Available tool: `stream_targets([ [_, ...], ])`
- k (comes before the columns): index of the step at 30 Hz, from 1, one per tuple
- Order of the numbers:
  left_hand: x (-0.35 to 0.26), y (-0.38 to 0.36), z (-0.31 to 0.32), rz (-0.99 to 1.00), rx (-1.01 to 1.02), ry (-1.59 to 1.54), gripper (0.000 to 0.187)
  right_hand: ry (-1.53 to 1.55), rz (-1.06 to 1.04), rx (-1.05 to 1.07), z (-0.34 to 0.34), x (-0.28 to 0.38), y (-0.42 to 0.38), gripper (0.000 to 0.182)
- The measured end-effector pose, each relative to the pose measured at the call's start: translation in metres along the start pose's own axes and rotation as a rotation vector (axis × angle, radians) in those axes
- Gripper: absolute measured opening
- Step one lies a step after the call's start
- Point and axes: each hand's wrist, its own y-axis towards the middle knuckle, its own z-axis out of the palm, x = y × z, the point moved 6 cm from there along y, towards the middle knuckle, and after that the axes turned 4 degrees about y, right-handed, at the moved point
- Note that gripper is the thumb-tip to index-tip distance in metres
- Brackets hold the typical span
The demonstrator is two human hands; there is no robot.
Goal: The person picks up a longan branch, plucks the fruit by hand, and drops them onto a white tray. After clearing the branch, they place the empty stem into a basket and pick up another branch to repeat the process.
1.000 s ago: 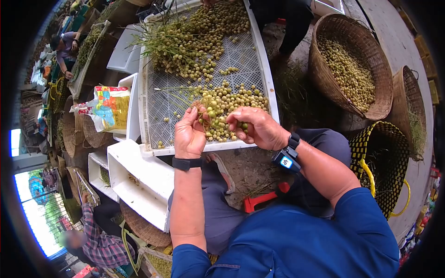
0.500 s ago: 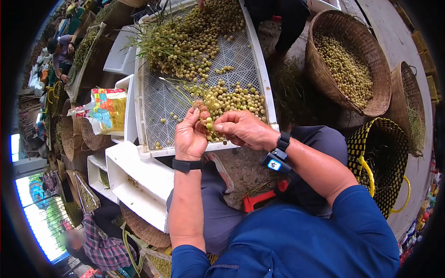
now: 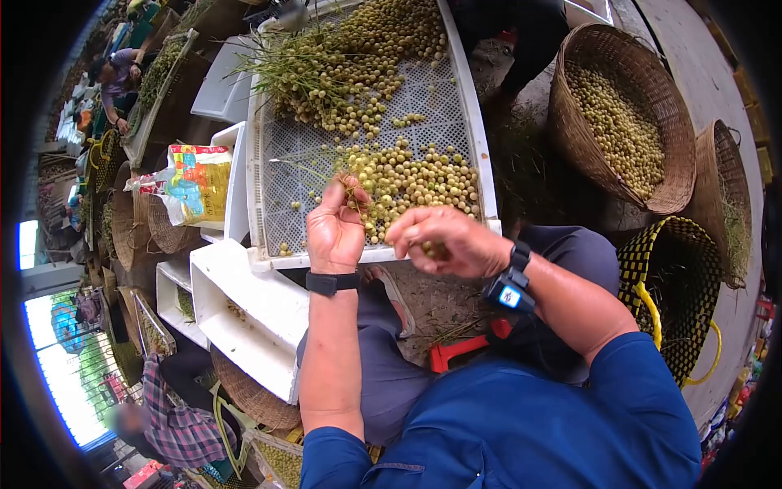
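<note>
My left hand [image 3: 336, 232] is closed around a fruit sprig [image 3: 352, 189], its thin stems reaching up and left over the white mesh tray [image 3: 407, 88]. My right hand [image 3: 453, 240], a little blurred, is apart from the sprig at the tray's near edge. Its fingers curl over what look like small round fruits [image 3: 436, 249], partly hidden in the palm. Loose yellow-brown round fruits [image 3: 423, 179] cover the near part of the tray. Farther up lies a heap of fruit bunches [image 3: 318, 81] with long green stems.
A wicker basket [image 3: 562, 122] of loose fruits stands at right, near a black-and-yellow woven basket [image 3: 684, 326]. White foam boxes [image 3: 244, 297] and a printed bag [image 3: 191, 183] sit left. Other people [image 3: 122, 81] are at the left edge; a red frame [image 3: 456, 352] lies below.
My right hand has drawn away from the sprig, moving right and slightly down. My left hand keeps hold of the sprig, where fewer round fruits show. The view has shifted slightly.
</note>
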Motion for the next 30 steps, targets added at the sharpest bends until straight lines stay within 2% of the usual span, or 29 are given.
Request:
stream_targets([
  [2,0.002,-0.002,0.001,0.018,-0.038,-0.012,0.019,-0.102,0.098,-0.116,-0.011,-0.023,0.006,0.023],
  [4,0.005,-0.005,0.004,0.011,-0.032,-0.019,0.019,-0.096,0.076,-0.210,-0.017,-0.029,0.009,0.027],
  [11,0.022,-0.010,0.014,0.029,-0.027,0.021,0.017,0.006,-0.035,-0.227,-0.022,-0.028,0.018,0.025],
  [14,0.032,-0.007,0.012,0.062,0.032,0.106,0.009,-0.034,-0.063,-0.331,-0.028,-0.027,0.020,0.026],
  [16,0.032,-0.004,0.016,0.150,0.031,0.063,0.007,-0.116,-0.094,-0.327,-0.027,-0.019,0.024,0.021],
  [20,0.033,-0.009,0.020,0.069,0.122,-0.055,0.014,0.011,-0.126,-0.343,-0.032,-0.020,0.026,0.019],
  [24,0.024,-0.008,0.018,0.103,0.082,-0.082,0.014,0.112,-0.174,-0.300,-0.033,-0.013,0.026,0.019],
  [30,0.007,-0.002,0.009,0.173,0.031,-0.108,0.015,0.009,-0.121,-0.254,-0.017,-0.013,0.017,0.015],
])
